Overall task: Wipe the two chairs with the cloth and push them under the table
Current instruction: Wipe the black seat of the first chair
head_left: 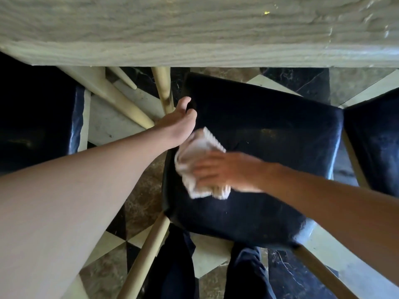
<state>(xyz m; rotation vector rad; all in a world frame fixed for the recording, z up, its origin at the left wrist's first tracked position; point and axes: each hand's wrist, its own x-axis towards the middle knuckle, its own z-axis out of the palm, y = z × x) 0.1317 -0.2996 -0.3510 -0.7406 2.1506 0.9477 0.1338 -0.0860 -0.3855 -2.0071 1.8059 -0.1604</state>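
A chair with a dark blue padded seat [269,130] and pale wooden legs stands just in front of the table [194,29], its far edge near the table's rim. My left hand [180,120] grips the seat's left edge near the far corner, thumb on top. My right hand [222,170] lies flat, fingers spread, and presses a folded white cloth [194,147] onto the left part of the seat. This hand is blurred by motion. A second dark seat [38,126] sits at the far left, partly under the table.
Another dark chair seat [375,137] shows at the right edge. Pale table and chair legs [164,89] cross between the left and middle chairs. My legs in dark trousers [244,275] stand just behind the middle chair. The floor [138,199] has marble-patterned tiles.
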